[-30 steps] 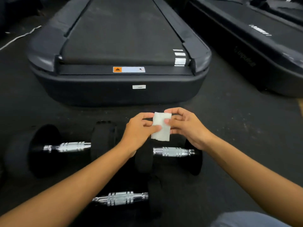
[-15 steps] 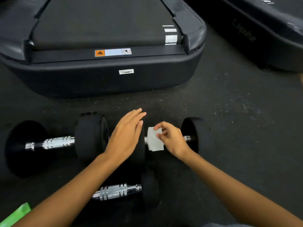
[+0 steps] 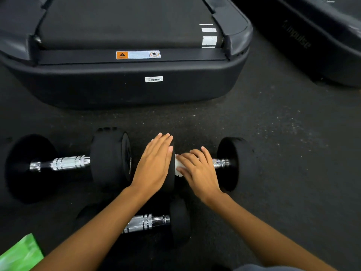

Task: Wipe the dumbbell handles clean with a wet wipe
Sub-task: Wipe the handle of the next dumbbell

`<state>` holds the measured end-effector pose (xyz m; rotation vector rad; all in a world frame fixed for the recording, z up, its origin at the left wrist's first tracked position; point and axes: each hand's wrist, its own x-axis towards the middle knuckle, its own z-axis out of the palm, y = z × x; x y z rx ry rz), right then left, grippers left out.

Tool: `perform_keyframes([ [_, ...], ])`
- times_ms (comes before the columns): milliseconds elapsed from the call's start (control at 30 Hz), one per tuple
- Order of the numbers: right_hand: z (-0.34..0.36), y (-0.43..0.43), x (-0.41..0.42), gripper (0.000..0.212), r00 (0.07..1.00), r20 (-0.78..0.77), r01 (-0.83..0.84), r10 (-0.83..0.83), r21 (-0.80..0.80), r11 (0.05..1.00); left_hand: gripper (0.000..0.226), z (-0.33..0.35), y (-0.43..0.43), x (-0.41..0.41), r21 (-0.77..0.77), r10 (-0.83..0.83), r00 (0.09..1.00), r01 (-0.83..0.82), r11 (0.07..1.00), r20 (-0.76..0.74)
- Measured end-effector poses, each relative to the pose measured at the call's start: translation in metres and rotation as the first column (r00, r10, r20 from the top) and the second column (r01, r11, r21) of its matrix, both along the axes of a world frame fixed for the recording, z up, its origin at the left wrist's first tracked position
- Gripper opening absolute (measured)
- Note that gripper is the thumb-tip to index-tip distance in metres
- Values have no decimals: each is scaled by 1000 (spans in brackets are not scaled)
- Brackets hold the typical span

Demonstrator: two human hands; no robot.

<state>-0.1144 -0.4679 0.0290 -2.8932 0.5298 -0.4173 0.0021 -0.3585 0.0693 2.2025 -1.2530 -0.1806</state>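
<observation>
Three black dumbbells with chrome handles lie on the dark floor. On the right dumbbell (image 3: 235, 163), my right hand (image 3: 197, 169) presses a white wet wipe (image 3: 177, 169) around the handle, hiding most of the wipe. My left hand (image 3: 154, 163) lies flat, fingers together, on that dumbbell's left weight. The left dumbbell (image 3: 109, 157) shows its bare handle. The near dumbbell (image 3: 178, 220) lies below my forearms, partly hidden by my left arm.
A black treadmill (image 3: 136, 89) stands just behind the dumbbells, and a second machine (image 3: 312, 45) sits at the upper right. A green packet (image 3: 19, 253) lies at the lower left corner. Bare floor stretches to the right.
My right hand has brought the wipe down from the air onto the right dumbbell's handle and wrapped it. My left hand let go of the wipe and settled on the weight.
</observation>
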Motion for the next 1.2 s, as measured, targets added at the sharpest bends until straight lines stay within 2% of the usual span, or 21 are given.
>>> perform_keyframes([
  [100, 5, -9, 6, 40, 996, -77, -52, 53, 16, 999, 47, 0, -1, -1, -13, 18, 1000, -18, 1000, -21],
  [200, 23, -25, 19, 41, 953, -276, -73, 127, 197, 978, 43, -1, -2, -1, -31, 21, 999, -22, 999, -27],
  [267, 29, -30, 28, 41, 919, -358, -75, 165, 252, 965, 47, -2, -2, -1, -39, 22, 1000, -23, 999, -14],
  [367, 24, -24, 26, 34, 955, -237, -128, 177, 209, 969, 55, -5, -2, -1, -45, 22, 1000, -22, 999, -2],
  [433, 14, -19, 13, 30, 978, -88, -174, 192, 180, 968, 54, -5, -2, -1, -48, 25, 999, -26, 999, -20],
  [533, 7, -15, 5, 30, 979, 9, -205, 206, 160, 966, 51, -6, -2, -3, -62, 31, 999, -34, 998, -38],
  [633, 16, -19, 13, 33, 978, -63, -173, 200, 295, 940, 48, -7, -2, -4, -85, 34, 999, -37, 996, -37],
  [733, 26, -31, 23, 36, 944, -272, -45, 187, 456, 889, 44, -7, -2, -4, -87, 32, 999, -35, 996, -39],
  [800, 29, -32, 26, 34, 932, -313, -30, 184, 440, 897, 47, -7, -2, -3, -87, 31, 999, -34, 996, -29],
  [967, 24, -25, 10, 36, 958, -155, -190, 240, 282, 940, 54, -11, -2, -3, -65, 43, 999, -44, 997, -12],
  [1033, 27, -32, 5, 37, 953, -155, -214, 259, 257, 943, 59, -11, -1, -2, -61, 34, 999, -34, 998, -8],
  [1200, 35, -44, -3, 41, 946, -251, -122, 204, 307, 944, 47, -9, -2, -4, -79, 49, 998, -52, 996, -39],
])
